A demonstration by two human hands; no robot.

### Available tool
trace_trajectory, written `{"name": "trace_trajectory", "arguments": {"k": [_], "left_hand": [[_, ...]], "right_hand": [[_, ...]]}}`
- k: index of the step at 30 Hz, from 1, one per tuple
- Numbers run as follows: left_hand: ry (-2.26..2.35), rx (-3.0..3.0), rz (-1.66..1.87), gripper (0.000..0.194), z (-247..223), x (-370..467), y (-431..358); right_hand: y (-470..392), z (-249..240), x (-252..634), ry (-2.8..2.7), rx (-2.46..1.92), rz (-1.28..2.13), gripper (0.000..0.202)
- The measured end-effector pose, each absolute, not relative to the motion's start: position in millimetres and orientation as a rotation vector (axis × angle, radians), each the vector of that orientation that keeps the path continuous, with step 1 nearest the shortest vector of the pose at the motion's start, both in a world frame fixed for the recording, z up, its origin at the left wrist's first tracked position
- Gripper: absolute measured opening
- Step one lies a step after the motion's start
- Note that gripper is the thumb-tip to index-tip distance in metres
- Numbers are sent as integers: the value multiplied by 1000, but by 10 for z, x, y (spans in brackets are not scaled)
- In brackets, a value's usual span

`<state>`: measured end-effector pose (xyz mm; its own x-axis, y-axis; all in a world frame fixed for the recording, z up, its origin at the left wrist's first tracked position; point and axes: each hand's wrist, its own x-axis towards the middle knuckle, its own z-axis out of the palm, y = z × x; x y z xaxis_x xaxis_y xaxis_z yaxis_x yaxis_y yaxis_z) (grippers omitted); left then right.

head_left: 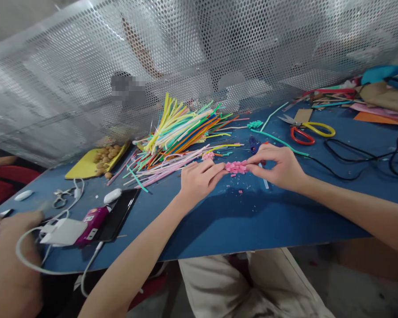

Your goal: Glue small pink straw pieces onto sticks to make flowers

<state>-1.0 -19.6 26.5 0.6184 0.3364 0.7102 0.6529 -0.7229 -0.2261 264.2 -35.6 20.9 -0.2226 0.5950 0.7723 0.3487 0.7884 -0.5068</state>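
Between my two hands, just above the blue table, is a pink cluster of short pieces [236, 167]. My left hand [200, 177] pinches its left end with closed fingers. At its right end, the thumb and fingers of my right hand [274, 165] grip it too. Behind my right hand, and partly hidden by it, lies a dark blue tool that looks like a glue gun [254, 144]. A paler pink cluster [208, 156] rests just beyond my left hand. Small pink scraps [240, 191] are scattered below the piece.
A big heap of coloured straw-like sticks [182, 128] fills the table's middle back. Scissors [307, 130] and black cable [351, 157] lie right; a phone [117, 216], white charger [64, 232] and yellow tray [81, 164] left. Another person's arm [15, 260] reaches in. Perforated metal [219, 44] stands behind.
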Motion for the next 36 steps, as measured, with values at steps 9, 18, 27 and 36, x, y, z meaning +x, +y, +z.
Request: {"name": "trace_trajectory", "arguments": {"k": [9, 18, 27, 36], "left_hand": [[-944, -2471, -813, 29, 245, 22, -163], [-1530, -2446, -726, 45, 474, -216, 76], [-2256, -2272, -123, 56, 753, -1902, 43], [-2493, -2009, 281, 75, 488, -2890, -608]], "right_hand": [[-268, 149, 2674, -1848, -880, 413, 5], [-212, 160, 2764, -2011, -954, 344, 11], [-223, 223, 2853, -2043, -1054, 228, 10], [-212, 204, 2887, -2032, -1094, 264, 9]]}}
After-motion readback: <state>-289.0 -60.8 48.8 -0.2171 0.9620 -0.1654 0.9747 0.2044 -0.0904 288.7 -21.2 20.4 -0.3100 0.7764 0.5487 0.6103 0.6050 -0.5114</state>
